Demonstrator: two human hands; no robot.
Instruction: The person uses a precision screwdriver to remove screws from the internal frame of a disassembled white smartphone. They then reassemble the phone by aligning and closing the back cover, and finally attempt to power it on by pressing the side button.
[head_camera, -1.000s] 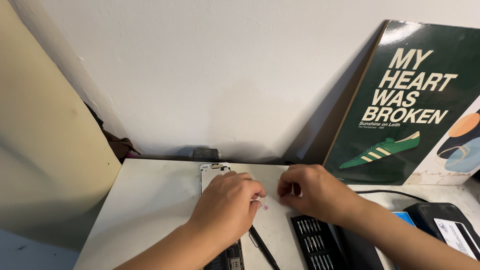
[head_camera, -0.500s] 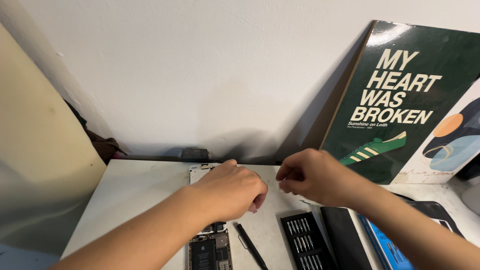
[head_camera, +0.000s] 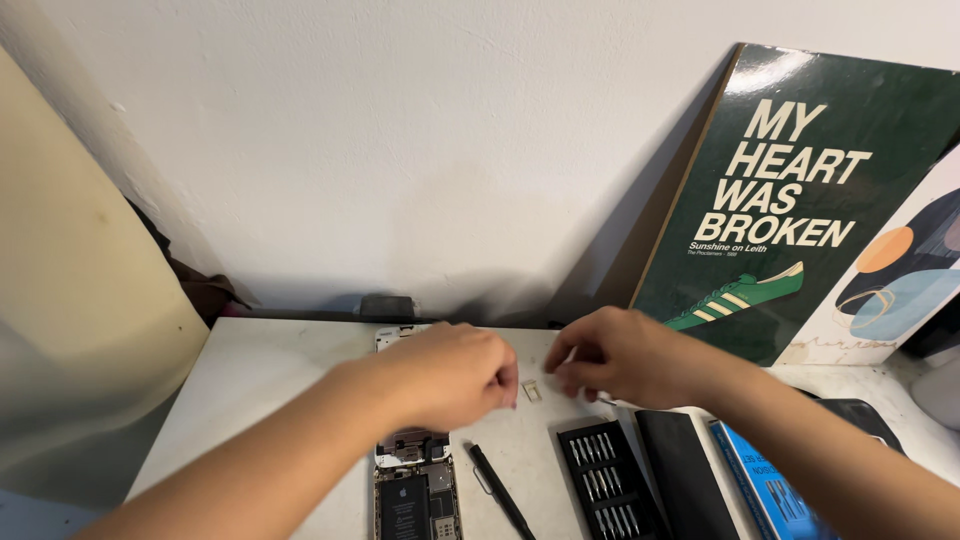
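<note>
White wall behind, white surface (head_camera: 260, 400) below, and both hands are over it. Left hand (head_camera: 450, 375) sits curled on top of the opened phone (head_camera: 412, 490), fingers folded under, so whether that grip pinches anything cannot be told. Right hand (head_camera: 620, 355) has its fingertips pressed together; anything pinched in that grip is too small to make out. Between the two grips lies a small pale part (head_camera: 531, 390) on the surface. Below them a black pen-shaped tool (head_camera: 500, 490), beside it a bit case (head_camera: 605, 480). Beyond the right grip, a green poster (head_camera: 800, 200) leans on the wall.
</note>
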